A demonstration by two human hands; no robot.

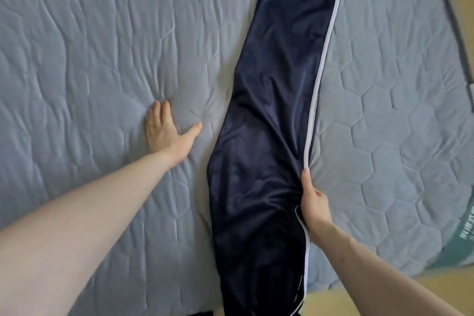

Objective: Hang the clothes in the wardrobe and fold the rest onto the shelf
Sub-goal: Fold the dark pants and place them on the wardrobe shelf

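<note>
A pair of dark navy, glossy synthetic track trousers with a pale grey stripe down the outer seam lies stretched lengthwise on a light grey-blue quilted mattress stitched in a hexagon pattern, the 2 legs laid one over the other so they read as 1 long band running from the near edge of the bed toward the far side. The right hand grips the striped seam edge at about hip height, its fingers curled under the cloth and the thumb laid along the stripe, and the fabric bunches into creases just beside it. The left hand lies flat on the bare mattress just beside the trousers, fingers straight and spread with the thumb pointing toward the cloth, not touching the garment. This looks like the folding half of the task: the trousers are being squared up and pulled smooth before being doubled over. The wardrobe and shelf are not in view. The next move probably calls for bringing the left hand onto the cloth to flatten the bunched creases near the right hand, then taking an end and folding it across while the slippery fabric is kept from sliding out of line.
</note>
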